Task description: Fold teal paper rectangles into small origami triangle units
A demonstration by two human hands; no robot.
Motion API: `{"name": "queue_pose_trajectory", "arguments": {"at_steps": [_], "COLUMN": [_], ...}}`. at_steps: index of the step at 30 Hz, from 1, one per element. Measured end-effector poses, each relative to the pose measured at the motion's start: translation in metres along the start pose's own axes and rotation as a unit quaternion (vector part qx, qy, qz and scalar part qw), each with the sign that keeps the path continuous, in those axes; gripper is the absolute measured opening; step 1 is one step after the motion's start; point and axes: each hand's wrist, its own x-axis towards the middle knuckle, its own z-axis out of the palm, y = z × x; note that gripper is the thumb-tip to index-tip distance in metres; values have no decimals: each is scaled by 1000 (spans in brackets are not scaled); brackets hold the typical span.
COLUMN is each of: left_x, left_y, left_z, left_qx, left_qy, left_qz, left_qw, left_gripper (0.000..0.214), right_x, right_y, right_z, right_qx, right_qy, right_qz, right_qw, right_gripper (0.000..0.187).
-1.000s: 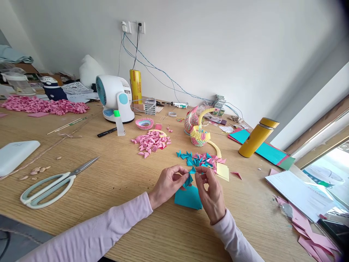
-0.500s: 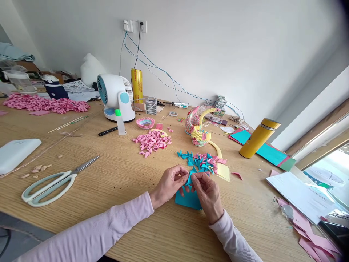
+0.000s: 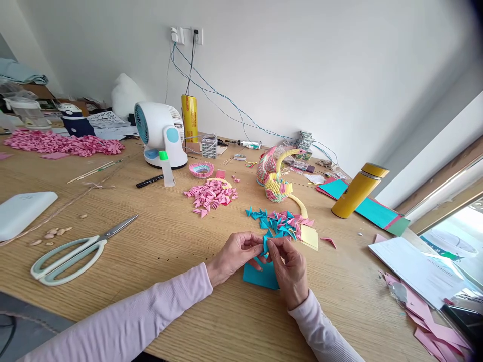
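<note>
A small folded piece of blue paper (image 3: 265,244) is pinched between both hands. My left hand (image 3: 241,251) grips it from the left, thumb and fingertips together, while my right hand (image 3: 289,266) holds its other side. Below them lies a stack of blue paper sheets (image 3: 260,275), partly covered by my fingers. Just beyond the hands is a pile of blue and pink folded paper triangles (image 3: 281,222), with yellow paper slips (image 3: 309,236) at its right side.
Large scissors (image 3: 85,251) lie at left. Farther back are a pink folded-paper pile (image 3: 211,196), a white fan (image 3: 160,133), a glue bottle (image 3: 167,171) and paper swans (image 3: 275,181). At right stand a yellow thermos (image 3: 358,191) and papers (image 3: 415,266).
The fingers have shifted slightly on the blue folded paper, and my left hand's fingers have straightened a little. Other things stay where they were.
</note>
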Motion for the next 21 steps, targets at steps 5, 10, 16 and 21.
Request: {"name": "queue_pose_trajectory", "arguments": {"at_steps": [5,10,16,21], "left_x": [-2,-4,-3,-1], "left_y": [3,9,9,3], "left_z": [0,2,2,-1], "left_qx": [4,-12,16,45], "left_qy": [-7,0,2,-18], "left_qz": [-6,-26,-17,1], "left_qw": [1000,1000,1000,999], "left_gripper": [37,39,42,39], "right_x": [1,0,4,6], "right_y": [1,4,2,-3], "right_z": [-2,-3,-7,-10], "right_qx": [-11,-9,-27,-55], "right_qy": [2,-2,-26,-22], "right_qz": [-12,-25,-76,-102], "right_qw": [1000,1000,996,993], "right_gripper": [21,19,13,15]}}
